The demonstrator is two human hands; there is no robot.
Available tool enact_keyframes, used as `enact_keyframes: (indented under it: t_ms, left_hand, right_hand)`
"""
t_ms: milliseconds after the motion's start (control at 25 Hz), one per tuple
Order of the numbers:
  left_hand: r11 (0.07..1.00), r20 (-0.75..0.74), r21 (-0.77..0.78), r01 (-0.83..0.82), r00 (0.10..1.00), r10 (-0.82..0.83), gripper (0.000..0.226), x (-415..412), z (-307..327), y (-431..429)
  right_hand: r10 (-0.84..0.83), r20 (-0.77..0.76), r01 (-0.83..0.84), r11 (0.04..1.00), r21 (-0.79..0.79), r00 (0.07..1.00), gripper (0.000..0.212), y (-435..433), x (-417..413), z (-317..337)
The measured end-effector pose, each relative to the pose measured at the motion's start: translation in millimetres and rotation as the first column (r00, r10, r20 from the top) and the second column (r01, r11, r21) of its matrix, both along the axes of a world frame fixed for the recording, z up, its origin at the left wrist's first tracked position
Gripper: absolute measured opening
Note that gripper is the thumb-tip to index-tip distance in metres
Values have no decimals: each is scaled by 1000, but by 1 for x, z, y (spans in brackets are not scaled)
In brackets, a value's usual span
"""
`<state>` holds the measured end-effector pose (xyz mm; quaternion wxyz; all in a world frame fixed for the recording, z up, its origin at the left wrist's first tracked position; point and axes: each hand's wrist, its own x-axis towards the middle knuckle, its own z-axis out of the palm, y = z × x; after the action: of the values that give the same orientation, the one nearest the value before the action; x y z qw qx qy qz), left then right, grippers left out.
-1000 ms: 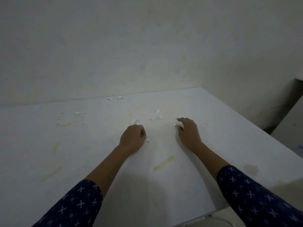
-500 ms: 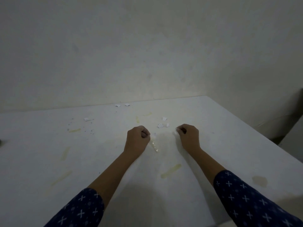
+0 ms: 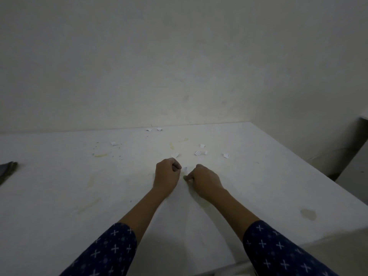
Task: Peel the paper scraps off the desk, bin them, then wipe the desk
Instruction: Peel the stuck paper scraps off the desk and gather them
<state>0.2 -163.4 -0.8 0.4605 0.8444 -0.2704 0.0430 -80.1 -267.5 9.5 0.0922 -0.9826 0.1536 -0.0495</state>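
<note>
Hands meet at mid-desk (image 3: 59,196): the left hand (image 3: 166,176) is curled into a fist, its contents hidden, while the right hand (image 3: 205,181) presses pinched fingertips (image 3: 186,177) to the surface just below a small scrap (image 3: 185,169) standing on edge between them. More scraps (image 3: 197,153) lie scattered flat beyond the knuckles toward the wall (image 3: 179,66), amid yellowish smears (image 3: 100,155). Bare desk spreads left to a dark cloth (image 3: 7,169) at the edge; the right edge drops away nearby.
</note>
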Motion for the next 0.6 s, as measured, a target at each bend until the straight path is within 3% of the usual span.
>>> enact_keyframes:
  t_ms: [200, 280, 480, 600]
  left_hand:
    - [998, 16, -49, -41, 999, 42, 11, -1, 2, 11]
    - [998, 12, -40, -46, 999, 46, 13, 0, 5, 20]
    - [999, -5, -29, -40, 999, 39, 17, 1, 10, 49]
    - [996, 0, -57, -68, 998, 68, 19, 1, 15, 71]
  right_hand:
    - [-33, -17, 34, 999, 26, 999, 34, -4, -3, -5]
    - [-47, 28, 43, 991, 125, 999, 33, -5, -3, -9]
    - [-230, 374, 55, 904, 424, 898, 26, 3, 0, -9]
    - [-285, 413, -34, 788, 615, 865, 13, 24, 3, 3]
